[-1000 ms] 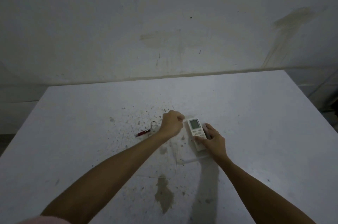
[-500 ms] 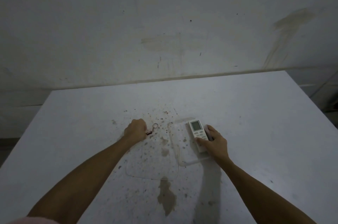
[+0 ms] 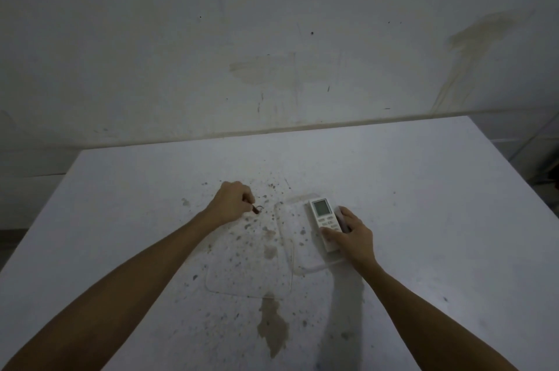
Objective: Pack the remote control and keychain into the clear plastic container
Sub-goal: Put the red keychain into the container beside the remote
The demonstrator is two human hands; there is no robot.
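A bare, dim utility room: a stained white table [image 3: 423,189] against a blotchy, scuffed wall [image 3: 272,37].

Dim, flat light. White tabletop [image 3: 423,219], square-cornered, pushed against the wall [image 3: 272,37] along its far edge. Surface dirty: dark speckles across the middle, a larger brownish stain [image 3: 272,331] near the front. Wall is off-white plaster, scuffed, with a yellowish patch [image 3: 263,68] at centre and a brown streak [image 3: 472,43] running down on the right. Small dark spots scattered over it. Something dark past the table's right edge, too murky to identify.
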